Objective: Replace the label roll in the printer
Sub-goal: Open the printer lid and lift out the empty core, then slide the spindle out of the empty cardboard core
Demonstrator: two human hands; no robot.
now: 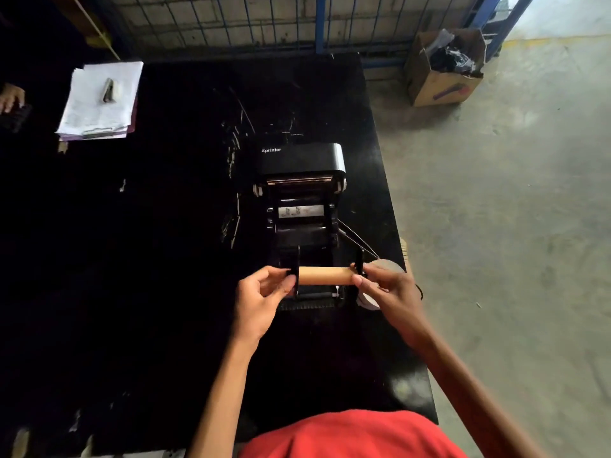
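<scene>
One black table [132, 259] fills most of the frame; at its centre-right sits the opened printer [302, 193]. Just below, the left hand [261, 299] and right hand [386, 289] pinch opposite ends of a bare cardboard core [325, 276].

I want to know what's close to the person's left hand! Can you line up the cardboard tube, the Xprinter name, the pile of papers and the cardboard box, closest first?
From the left hand:
1. Cardboard tube, right at its fingertips, between both hands.
2. Xprinter name, on the printer's raised lid, farther up the table.
3. Pile of papers, far left corner of the table.
4. Cardboard box, on the floor, far right.
</scene>
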